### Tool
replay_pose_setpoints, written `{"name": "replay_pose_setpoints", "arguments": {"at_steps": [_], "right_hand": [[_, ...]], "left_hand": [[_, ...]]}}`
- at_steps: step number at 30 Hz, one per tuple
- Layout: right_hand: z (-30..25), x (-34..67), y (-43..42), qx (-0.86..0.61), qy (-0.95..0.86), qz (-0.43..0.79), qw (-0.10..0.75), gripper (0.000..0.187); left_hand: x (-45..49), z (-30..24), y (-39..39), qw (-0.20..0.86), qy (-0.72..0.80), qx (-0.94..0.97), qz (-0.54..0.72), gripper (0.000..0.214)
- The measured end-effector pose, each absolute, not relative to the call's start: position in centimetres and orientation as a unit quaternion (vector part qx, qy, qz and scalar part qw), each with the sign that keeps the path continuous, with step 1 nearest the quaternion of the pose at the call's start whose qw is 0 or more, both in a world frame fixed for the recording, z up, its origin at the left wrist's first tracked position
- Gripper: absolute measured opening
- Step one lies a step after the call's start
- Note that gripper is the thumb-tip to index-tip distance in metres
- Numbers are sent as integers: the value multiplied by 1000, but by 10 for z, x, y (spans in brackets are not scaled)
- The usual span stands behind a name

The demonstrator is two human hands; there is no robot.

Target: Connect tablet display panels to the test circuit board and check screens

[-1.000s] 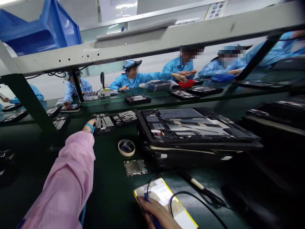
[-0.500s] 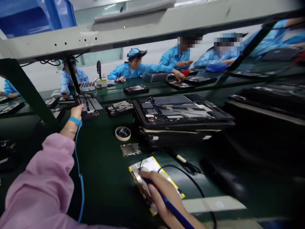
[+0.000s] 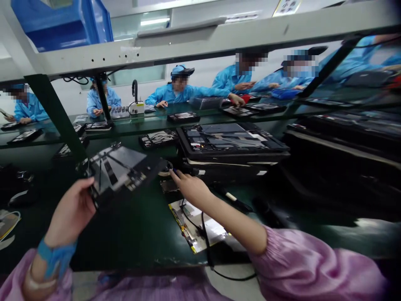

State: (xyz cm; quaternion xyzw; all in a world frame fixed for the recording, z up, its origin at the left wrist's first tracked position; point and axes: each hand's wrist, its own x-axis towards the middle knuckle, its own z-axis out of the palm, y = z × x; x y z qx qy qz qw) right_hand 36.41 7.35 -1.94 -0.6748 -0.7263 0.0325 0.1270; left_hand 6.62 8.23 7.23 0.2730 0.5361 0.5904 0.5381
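My left hand [image 3: 73, 207] grips an opened tablet [image 3: 117, 167] by its left edge, tilted and raised above the bench. Grey battery areas, dark ribbon strips and small boards show inside it. Across from it, my right hand [image 3: 191, 186] reaches forward with fingers bent together at a small pale ring [image 3: 165, 168] holding dark parts. A dark blue bit shows by the fingertips; what they hold is unclear. Under this hand lies a circuit board [image 3: 169, 186], partly covered. Nearer, a white flat panel with yellow edges [image 3: 196, 240] lies beneath my right forearm, a black cable [image 3: 205, 238] crossing it.
A stack of opened tablets [image 3: 232, 140] stands behind my right hand, with another dark stack [image 3: 338, 146] farther right. A smaller opened device [image 3: 158, 139] lies beside the first stack. Green posts [image 3: 59, 117] carry a shelf overhead. Several people in blue work across the bench.
My left hand has drawn the tablet nearer and lifted it. My right hand has moved from the yellow-edged panel forward to the ring; the long blue-handled tool no longer shows clearly in it.
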Motion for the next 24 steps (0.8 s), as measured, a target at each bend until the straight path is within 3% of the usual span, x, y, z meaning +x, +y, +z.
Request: {"name": "replay_pose_setpoints", "arguments": {"at_steps": [3, 5, 8, 12, 15, 17, 19, 24], "right_hand": [[-24, 336, 38, -620, -727, 175, 239, 52], [-34, 314, 14, -504, -602, 449, 426, 67], [-49, 294, -7, -435, -386, 610, 538, 56], [-59, 302, -2, -468, -306, 664, 496, 64], [-69, 315, 7, -481, -345, 666, 453, 67], [-78, 320, 6, -511, -403, 605, 459, 66], [-88, 324, -3, -547, -470, 520, 458, 67], [-96, 330, -33, -544, -639, 398, 371, 80]], "left_hand": [[73, 40, 36, 619, 558, 214, 510, 16], [81, 14, 12, 647, 563, 181, 482, 16], [87, -15, -13, 715, 550, 167, 397, 9], [68, -13, -29, 785, 497, 286, 236, 23], [42, -1, -19, 644, 540, 449, 303, 30], [25, -3, -5, 471, 606, 520, 374, 35], [12, -15, 10, 370, 653, 549, 368, 47], [1, -46, 27, 414, 651, 558, 306, 71]]}}
